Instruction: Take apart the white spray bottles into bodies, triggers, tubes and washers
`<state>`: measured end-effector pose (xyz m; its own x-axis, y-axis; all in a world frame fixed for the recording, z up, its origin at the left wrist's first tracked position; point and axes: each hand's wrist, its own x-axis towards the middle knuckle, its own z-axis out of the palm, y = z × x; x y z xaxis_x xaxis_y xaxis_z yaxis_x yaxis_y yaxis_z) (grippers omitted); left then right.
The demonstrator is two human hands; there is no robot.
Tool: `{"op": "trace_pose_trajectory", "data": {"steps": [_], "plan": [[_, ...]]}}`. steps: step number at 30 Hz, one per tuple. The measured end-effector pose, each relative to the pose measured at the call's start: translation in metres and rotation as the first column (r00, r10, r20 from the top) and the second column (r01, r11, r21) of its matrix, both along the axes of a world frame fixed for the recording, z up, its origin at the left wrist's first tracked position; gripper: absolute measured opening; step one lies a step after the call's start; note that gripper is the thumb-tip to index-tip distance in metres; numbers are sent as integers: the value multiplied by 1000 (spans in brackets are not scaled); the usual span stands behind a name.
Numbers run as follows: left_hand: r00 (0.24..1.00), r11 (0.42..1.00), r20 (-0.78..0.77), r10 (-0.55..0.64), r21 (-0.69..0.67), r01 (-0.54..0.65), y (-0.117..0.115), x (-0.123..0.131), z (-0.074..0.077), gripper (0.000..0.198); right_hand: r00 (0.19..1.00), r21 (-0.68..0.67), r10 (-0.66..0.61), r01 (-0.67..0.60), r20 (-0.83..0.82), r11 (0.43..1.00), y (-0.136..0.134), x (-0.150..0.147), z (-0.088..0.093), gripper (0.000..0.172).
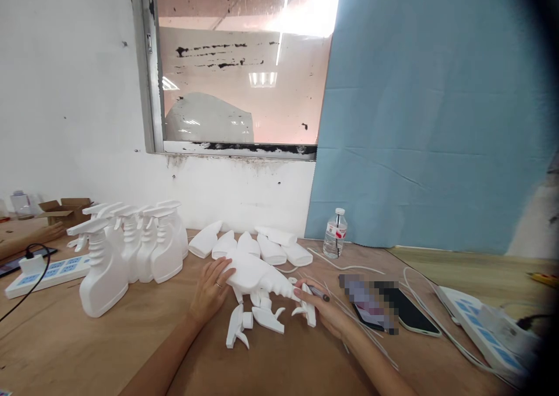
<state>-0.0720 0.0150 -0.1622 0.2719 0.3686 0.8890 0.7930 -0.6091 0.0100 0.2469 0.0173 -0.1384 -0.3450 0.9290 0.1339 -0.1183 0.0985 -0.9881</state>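
Note:
A white spray bottle (257,275) lies tilted on its side between my hands, its neck toward the right. My left hand (212,288) is wrapped round the bottle's base end. At the neck, my right hand (327,311) has its fingers closed on a white trigger sprayer head (309,307). A dark, pen-like stick (318,293) also shows at those fingers; its kind is unclear. Whether the head sits fully on the neck cannot be seen. Below the bottle lie loose trigger heads, including one sprayer head (238,327) and another sprayer head (268,319).
Several spray bottles with heads (105,268) stand at left. Headless white bottles (225,244) lie along the wall. A water bottle (335,234), phones (410,308), cables and a power strip (476,326) are at right. Another person's arm (30,239) rests at far left near a second power strip (52,273).

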Motion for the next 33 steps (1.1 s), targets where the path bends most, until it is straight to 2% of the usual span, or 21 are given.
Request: {"op": "trace_pose_trajectory", "data": {"steps": [8,11,14,17,21,25,28,30,33], "plan": [[958,988,274,-81,-104,113,4,0,4,31,989,204,-54,25,141,979,-1,2,-1,26],[933,976,346,-101,-148,161,2,1,5,33,965,330,-133,53,226,942,1,7,1,24],[896,960,435,-85,-206,191,-2,3,9,35,930,465,-229,73,289,883,5,10,0,25],[848,937,528,-47,-271,221,-6,7,13,33,894,597,-332,96,300,797,11,7,-5,17],[775,893,632,9,-354,278,-6,9,15,34,842,773,-458,81,285,630,16,7,-7,5],[709,851,701,75,-416,322,-4,15,15,37,809,887,-513,-21,286,461,21,19,-3,18],[663,826,740,110,-439,353,0,17,17,38,787,929,-557,-52,264,366,26,32,-3,18],[609,826,777,161,-444,347,6,11,22,38,753,950,-626,7,201,312,31,43,-5,16],[482,829,826,294,-471,302,18,-11,34,38,627,952,-779,224,23,209,39,67,-8,11]]}}
